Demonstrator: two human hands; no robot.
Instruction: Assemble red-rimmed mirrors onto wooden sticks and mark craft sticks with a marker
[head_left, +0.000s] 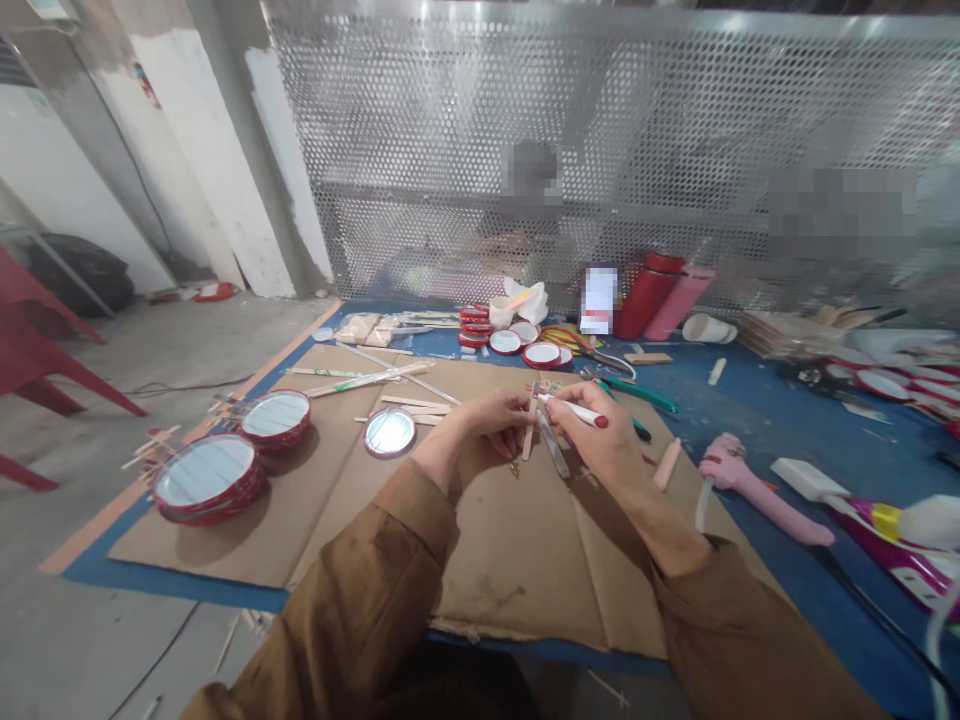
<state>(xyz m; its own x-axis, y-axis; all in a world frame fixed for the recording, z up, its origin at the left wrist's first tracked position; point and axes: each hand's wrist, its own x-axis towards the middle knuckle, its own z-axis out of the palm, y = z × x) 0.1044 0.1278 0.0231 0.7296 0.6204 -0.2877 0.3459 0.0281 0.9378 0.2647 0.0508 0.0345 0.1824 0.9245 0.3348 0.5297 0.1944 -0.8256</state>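
"What are we holding?"
"Our left hand (501,418) has its fingers pinched on a flat, pale wooden stick (529,440), over the brown cardboard sheet (525,550). Our right hand's (600,440) fingers clamp a white pen with a red end (576,408)."
"And beside us?"
"We see a round, red-rimmed mirror (389,431) left of our left hand."

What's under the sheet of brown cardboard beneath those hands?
A blue tabletop shows beyond the edges of the brown cardboard, so the sheet appears to lie on it. Anything else underneath, including below the left hand and right hand, is covered.
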